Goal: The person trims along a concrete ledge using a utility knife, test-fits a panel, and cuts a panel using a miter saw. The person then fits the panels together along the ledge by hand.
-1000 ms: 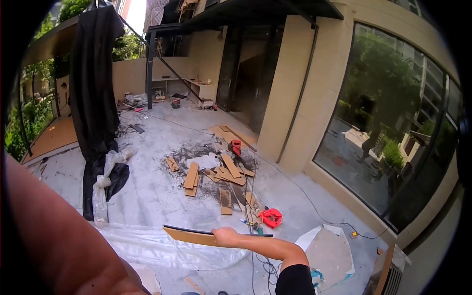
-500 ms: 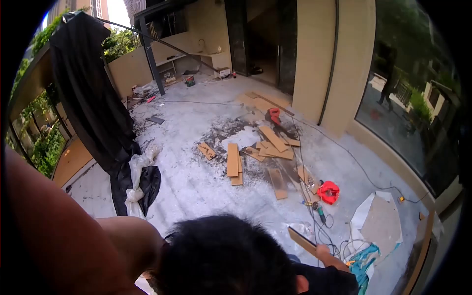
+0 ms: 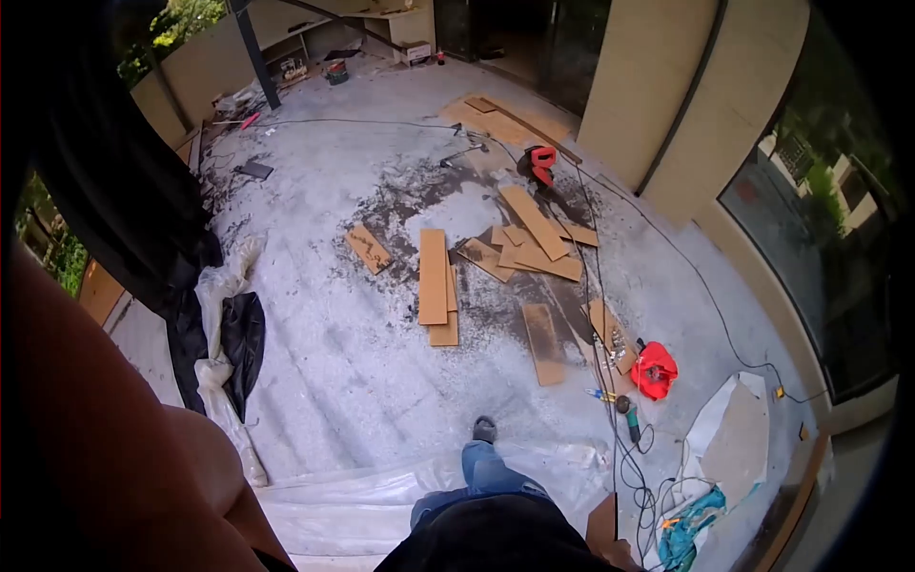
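Observation:
A brown board (image 3: 601, 524) with a dark edge is in my right hand (image 3: 623, 554) at the bottom right. Only part of that hand shows, closed on the board beside my black shirt (image 3: 496, 541). My bare left arm (image 3: 124, 429) fills the lower left, bent and very close to the camera. The left hand itself is outside the picture. Below me, a leg in blue jeans (image 3: 500, 477) ends in a dark shoe (image 3: 484, 429) on the floor.
Loose boards (image 3: 434, 276) lie scattered ahead, with a red power tool (image 3: 541, 164) behind them. A red bag (image 3: 655, 370), a green angle grinder (image 3: 631, 419) and tangled cables (image 3: 634, 477) lie to the right. Plastic sheeting (image 3: 334, 505) crosses the floor near me; black sheeting (image 3: 124, 210) hangs left.
The view has dropped and tilted down. My dark-haired head has left the picture; my jeans and shoe now show. The right hand with the board sits lower in the frame.

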`<state>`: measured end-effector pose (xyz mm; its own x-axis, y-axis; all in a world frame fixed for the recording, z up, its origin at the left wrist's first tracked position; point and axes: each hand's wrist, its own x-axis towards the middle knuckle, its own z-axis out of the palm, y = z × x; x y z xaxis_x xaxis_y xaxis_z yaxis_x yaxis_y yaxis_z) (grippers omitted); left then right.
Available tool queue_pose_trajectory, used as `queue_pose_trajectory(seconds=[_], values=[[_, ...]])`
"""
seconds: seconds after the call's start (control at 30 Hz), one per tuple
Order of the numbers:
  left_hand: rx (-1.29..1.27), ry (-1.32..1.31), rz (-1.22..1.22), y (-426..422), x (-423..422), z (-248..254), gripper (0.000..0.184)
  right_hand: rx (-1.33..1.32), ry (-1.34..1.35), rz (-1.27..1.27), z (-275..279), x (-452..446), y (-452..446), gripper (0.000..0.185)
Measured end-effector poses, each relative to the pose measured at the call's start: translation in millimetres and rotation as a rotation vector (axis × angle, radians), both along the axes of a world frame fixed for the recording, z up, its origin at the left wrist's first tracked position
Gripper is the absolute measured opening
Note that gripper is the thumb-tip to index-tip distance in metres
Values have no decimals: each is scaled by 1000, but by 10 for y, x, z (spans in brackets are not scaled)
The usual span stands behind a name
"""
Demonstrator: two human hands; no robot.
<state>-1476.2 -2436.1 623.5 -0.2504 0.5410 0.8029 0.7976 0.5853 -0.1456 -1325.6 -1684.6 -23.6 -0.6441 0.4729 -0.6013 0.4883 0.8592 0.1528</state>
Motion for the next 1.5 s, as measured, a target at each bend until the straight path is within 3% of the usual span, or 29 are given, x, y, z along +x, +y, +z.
queue_pose_trajectory(seconds=[0.07,0.1,0.13,0.23,0.37,0.4,0.47,0.5,0.53,0.6,0.7,0.8,0.87,0.9,1.0,1.1,1.2,1.33,1.4,1.5], values=[[-54,-9,-52,-165,-624,59,32,-152,-135,-31,-160,-796,-545,54],[-64,-2,-68,-237,-857,55,32,-164,-66,23,-399,-1130,-681,52],[-70,11,-76,-326,-1102,49,32,-185,-169,-51,-304,-1671,-1038,51],[-29,32,-77,-659,-1822,-42,32,-181,24,195,-200,-2934,-1872,50],[112,44,-116,-1408,-3065,-473,32,-533,285,72,161,-4518,-3006,46],[209,28,-116,-1622,-3466,-691,32,-603,329,-48,229,-4722,-3202,45],[489,-53,-81,-2001,-4273,-1361,32,-474,384,74,466,-5311,-3574,44],[722,-143,-13,-2091,-4698,-1933,30,-460,373,55,533,-5583,-3646,44],[998,-386,287,-2067,-5008,-2467,29,-497,405,23,582,-5832,-3718,44],[1157,-1008,458,-2189,-5566,-3565,32,-536,445,-36,611,-6363,-3866,44],[777,-1501,570,-2139,-5778,-5138,43,-442,505,101,551,-7290,-3888,46],[275,-1813,450,-2002,-6035,-5795,56,-322,549,238,217,-8369,-3960,49],[149,-1907,436,-1956,-6274,-6310,57,-253,407,249,13,-9261,-4012,52],[162,-1924,502,-1891,-6447,-6367,52,-367,315,171,-222,-9705,-3971,55],[193,-1904,679,-1821,-7042,-6564,46,-326,186,230,-464,-11014,-4235,57],[50,-1953,752,-1687,-7876,-6558,41,-354,170,234,-1170,-12093,-4392,58],[-97,-1853,673,-1641,-8632,-7139,36,-383,104,222,-1825,-13139,-4694,58],[100,-1817,705,-1396,-9403,-7968,32,-416,73,151,-2669,-14319,-5151,56],[-67,-1767,596,-1332,-9544,-8567,28,-463,71,143,-3262,-14790,-5289,58],[-214,-1763,478,-1217,-9884,-9063,23,-547,99,204,-4494,-15246,-5328,63]])
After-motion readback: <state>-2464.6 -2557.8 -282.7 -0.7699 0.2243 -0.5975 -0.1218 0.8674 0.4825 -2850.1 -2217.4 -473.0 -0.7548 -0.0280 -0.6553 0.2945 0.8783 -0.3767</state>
